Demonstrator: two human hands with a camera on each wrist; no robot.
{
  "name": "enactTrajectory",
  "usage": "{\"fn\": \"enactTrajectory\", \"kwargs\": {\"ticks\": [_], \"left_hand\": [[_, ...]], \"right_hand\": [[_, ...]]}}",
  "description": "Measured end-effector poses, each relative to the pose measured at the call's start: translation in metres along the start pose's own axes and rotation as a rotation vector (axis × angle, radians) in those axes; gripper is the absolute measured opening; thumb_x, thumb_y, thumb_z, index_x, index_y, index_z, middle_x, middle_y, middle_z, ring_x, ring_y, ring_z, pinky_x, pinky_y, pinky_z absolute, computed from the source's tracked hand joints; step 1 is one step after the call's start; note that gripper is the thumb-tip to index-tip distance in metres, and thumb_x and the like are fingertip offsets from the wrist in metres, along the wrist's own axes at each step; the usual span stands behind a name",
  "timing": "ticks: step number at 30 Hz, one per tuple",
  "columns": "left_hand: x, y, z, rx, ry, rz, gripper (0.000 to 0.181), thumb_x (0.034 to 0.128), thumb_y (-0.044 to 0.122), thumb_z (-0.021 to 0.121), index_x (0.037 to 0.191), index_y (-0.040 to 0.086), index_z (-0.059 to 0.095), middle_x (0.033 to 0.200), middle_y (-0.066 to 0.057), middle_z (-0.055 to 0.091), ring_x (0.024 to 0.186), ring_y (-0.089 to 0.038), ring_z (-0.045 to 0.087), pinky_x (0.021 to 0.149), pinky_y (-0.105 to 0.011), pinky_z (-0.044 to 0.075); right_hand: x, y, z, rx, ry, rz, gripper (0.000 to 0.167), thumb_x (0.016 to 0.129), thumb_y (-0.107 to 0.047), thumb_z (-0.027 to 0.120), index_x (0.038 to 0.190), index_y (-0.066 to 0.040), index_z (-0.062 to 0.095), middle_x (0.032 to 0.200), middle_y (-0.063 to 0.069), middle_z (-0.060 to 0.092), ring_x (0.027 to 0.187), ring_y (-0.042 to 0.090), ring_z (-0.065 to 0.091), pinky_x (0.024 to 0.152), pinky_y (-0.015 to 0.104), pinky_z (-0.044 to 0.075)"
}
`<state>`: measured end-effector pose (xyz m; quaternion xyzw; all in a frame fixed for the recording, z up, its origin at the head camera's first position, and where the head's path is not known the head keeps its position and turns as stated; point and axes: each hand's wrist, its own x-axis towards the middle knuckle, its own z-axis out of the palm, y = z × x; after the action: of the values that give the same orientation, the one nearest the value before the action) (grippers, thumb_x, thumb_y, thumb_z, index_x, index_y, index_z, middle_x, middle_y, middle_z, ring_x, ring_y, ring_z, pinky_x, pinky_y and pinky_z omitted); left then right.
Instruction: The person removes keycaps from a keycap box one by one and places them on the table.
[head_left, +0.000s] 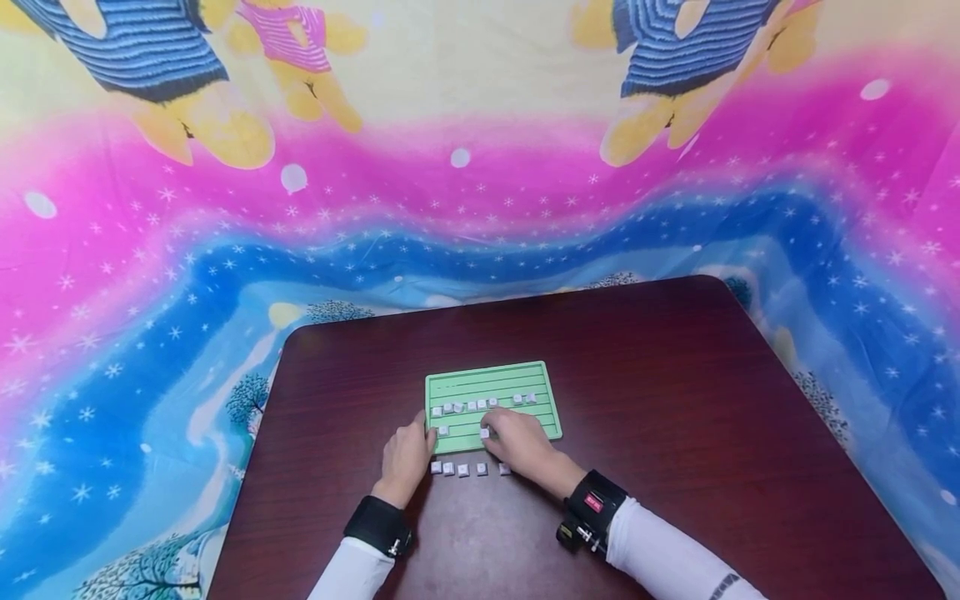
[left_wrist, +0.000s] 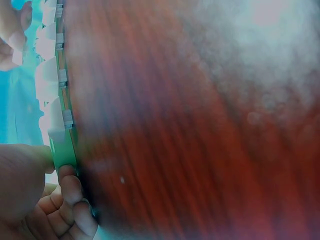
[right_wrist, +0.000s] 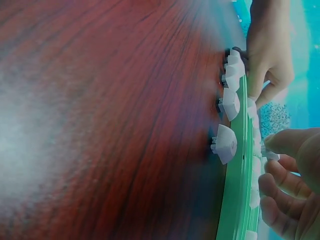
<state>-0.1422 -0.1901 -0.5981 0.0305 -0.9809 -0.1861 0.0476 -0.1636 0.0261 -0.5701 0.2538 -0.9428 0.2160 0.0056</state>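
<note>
A light green ridged tray (head_left: 491,383) lies on the table with a row of white keycaps (head_left: 482,404) across its middle. Lower on it, near the left side, sits a single keycap (head_left: 443,431). My left hand (head_left: 406,457) grips the tray's left edge between thumb and fingers, as the left wrist view also shows (left_wrist: 70,185). Over the tray's lower part, my right hand (head_left: 521,442) pinches a keycap (head_left: 484,433) between thumb and fingertips. In the right wrist view that keycap (right_wrist: 271,155) is partly hidden by the thumb.
Several loose keycaps (head_left: 462,471) stand in a line on the dark wooden table (head_left: 637,367), just in front of the tray. The rightmost one (head_left: 504,469) lies close to my right wrist. A patterned cloth (head_left: 465,258) hangs behind the table.
</note>
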Motion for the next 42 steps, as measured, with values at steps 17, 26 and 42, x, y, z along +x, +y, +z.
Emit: {"fn": "enactTrajectory", "kwargs": {"ticks": [17, 26, 42], "left_hand": [[0.002, 0.0, -0.002, -0.005, -0.005, -0.014, 0.037, 0.0969, 0.023, 0.066, 0.127, 0.002, 0.065, 0.075, -0.016, 0.071, 0.057, -0.026, 0.065, 0.051, -0.039, 0.047], [0.001, -0.001, 0.0, 0.004, -0.004, -0.006, 0.034, 0.097, 0.022, 0.065, 0.124, 0.002, 0.066, 0.066, -0.011, 0.066, 0.052, -0.021, 0.06, 0.048, -0.036, 0.044], [0.0, 0.0, -0.001, -0.003, 0.002, -0.009, 0.033, 0.0966, 0.021, 0.065, 0.123, 0.001, 0.065, 0.073, -0.016, 0.07, 0.055, -0.026, 0.063, 0.05, -0.041, 0.047]], "right_hand": [[-0.017, 0.013, -0.009, -0.001, 0.029, 0.026, 0.012, 0.087, -0.023, 0.076, 0.098, -0.019, 0.074, 0.089, -0.008, 0.069, 0.079, 0.007, 0.065, 0.064, 0.029, 0.05], [-0.027, 0.02, -0.015, -0.052, 0.023, 0.019, 0.008, 0.087, -0.022, 0.076, 0.094, -0.02, 0.073, 0.082, -0.01, 0.064, 0.072, 0.004, 0.059, 0.06, 0.028, 0.046], [-0.049, 0.03, -0.016, -0.087, 0.011, 0.028, 0.009, 0.087, -0.025, 0.077, 0.093, -0.022, 0.072, 0.078, -0.013, 0.058, 0.067, 0.001, 0.049, 0.058, 0.025, 0.041]]}}
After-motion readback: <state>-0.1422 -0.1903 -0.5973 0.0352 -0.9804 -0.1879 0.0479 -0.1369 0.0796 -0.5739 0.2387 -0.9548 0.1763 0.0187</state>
